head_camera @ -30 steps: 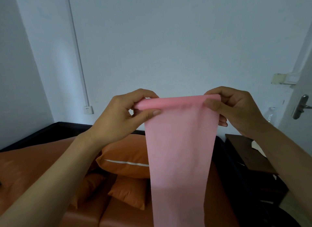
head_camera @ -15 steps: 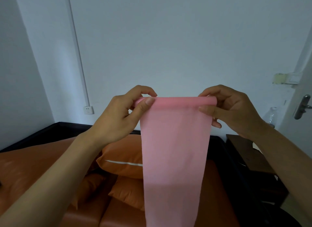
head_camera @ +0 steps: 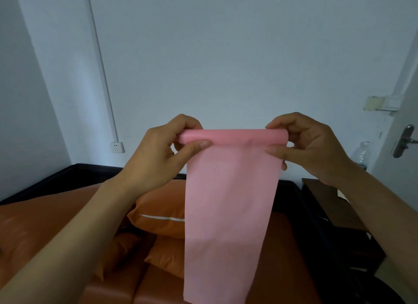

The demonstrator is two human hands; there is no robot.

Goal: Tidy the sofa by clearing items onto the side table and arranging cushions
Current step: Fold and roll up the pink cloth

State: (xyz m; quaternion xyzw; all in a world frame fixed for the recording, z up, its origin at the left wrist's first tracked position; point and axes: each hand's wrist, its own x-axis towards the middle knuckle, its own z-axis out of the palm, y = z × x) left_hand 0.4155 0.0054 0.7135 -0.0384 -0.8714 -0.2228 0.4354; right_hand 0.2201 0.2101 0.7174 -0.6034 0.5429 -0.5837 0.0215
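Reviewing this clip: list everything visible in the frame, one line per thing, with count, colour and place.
pink cloth: 1, pink, held up at centre, top edge rolled, rest hanging down
sofa: 1, orange seat with dark frame, below
cushions: at least 2, orange, on the sofa behind the cloth
side table: 1, dark brown, right of the sofa
plastic bottle: 1, clear, far right by the door
door handle: 1, silver, right edge
wall socket: 1, white, on the wall at left
left hand: pinches the roll's left end
right hand: pinches the roll's right end

Home living room: orange sofa [head_camera: 67, 213], cushions [head_camera: 160, 204].
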